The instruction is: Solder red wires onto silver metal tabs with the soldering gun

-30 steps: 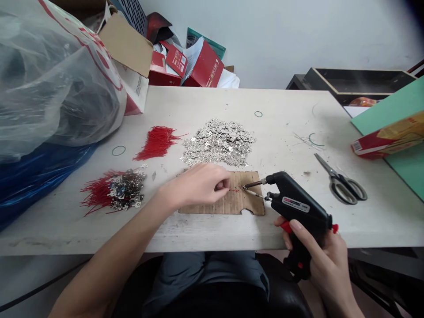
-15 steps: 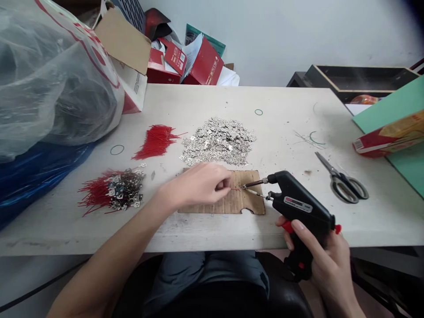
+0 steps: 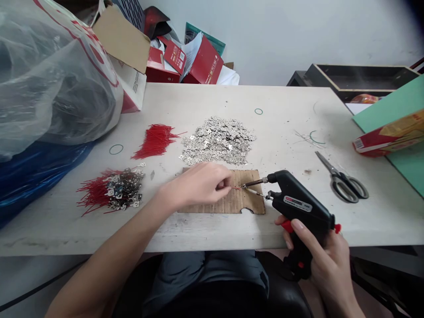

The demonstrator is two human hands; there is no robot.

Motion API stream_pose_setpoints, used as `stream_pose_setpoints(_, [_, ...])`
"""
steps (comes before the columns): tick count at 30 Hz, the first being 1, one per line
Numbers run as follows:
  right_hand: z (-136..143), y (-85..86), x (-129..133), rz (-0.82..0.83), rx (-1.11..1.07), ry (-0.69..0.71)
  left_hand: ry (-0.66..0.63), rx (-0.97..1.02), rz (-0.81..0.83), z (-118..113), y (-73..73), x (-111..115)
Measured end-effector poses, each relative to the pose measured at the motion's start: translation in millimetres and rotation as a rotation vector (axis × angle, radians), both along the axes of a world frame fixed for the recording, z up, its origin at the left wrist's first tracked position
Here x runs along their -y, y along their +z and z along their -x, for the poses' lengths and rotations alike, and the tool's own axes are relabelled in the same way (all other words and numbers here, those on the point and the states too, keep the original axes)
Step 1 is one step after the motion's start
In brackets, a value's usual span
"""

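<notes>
My left hand (image 3: 205,184) pinches a short red wire (image 3: 236,188) above a piece of brown cardboard (image 3: 218,206). The wire's far end meets the tip of a black soldering gun (image 3: 298,205), where a small metal piece seems to lie; it is too small to make out clearly. Wrapped round the gun's grip is my right hand (image 3: 326,256), with a finger at the red trigger. Behind the cardboard lies a heap of small silver metal tabs (image 3: 220,141). A bundle of loose red wires (image 3: 155,141) rests left of that heap.
Red wires with metal tabs attached (image 3: 114,190) lie in a pile at the left. Scissors (image 3: 341,179) rest on the right of the white table (image 3: 281,101). A large plastic bag (image 3: 59,79) stands at the left edge, and a red-and-yellow box (image 3: 391,134) at the right.
Both hands, the wire and the soldering gun hold practically the same place. Only the camera view has shifted very slightly.
</notes>
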State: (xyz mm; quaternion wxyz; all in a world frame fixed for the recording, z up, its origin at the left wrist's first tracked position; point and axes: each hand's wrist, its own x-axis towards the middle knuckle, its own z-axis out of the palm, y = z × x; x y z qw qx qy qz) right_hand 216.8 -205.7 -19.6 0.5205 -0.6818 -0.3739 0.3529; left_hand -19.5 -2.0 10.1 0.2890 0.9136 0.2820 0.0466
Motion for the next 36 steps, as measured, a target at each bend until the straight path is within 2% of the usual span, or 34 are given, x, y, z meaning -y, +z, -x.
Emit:
stream_pose_setpoints(17, [0.2, 0.9, 0.7, 0.022, 0.01, 0.005, 0.002, -0.035, -0.076, -1.5, -2.5, 2.4])
stream_pose_setpoints(36, [4.6, 5.5, -2.8, 0.017, 0.003, -0.018, -0.001, -0.007, -0.057, -2.5, -2.7, 1.8])
